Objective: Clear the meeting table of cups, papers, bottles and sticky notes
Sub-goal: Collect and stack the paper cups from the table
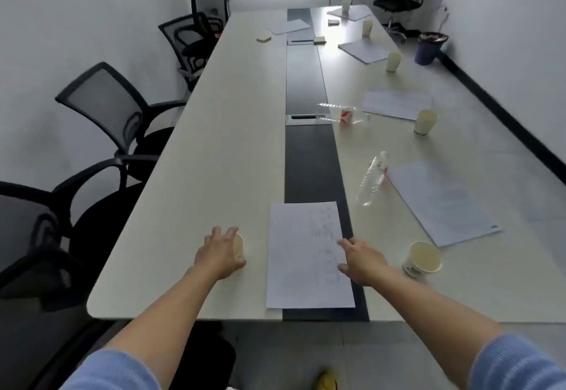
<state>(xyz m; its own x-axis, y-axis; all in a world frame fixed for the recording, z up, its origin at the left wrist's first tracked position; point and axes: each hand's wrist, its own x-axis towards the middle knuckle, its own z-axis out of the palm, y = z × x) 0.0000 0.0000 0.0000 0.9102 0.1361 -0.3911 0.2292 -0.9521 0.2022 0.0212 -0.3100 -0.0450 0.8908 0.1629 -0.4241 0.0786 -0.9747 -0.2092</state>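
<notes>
While the left hand curls round a cup by the near edge of the desk, a paper lies just right of it, the right hand resting spread-fingered on its right edge, gripping nothing; a second cup stands farther right.

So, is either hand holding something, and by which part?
The left hand curls round the side of a paper cup. The right hand only touches the right edge of the sheet.
</notes>
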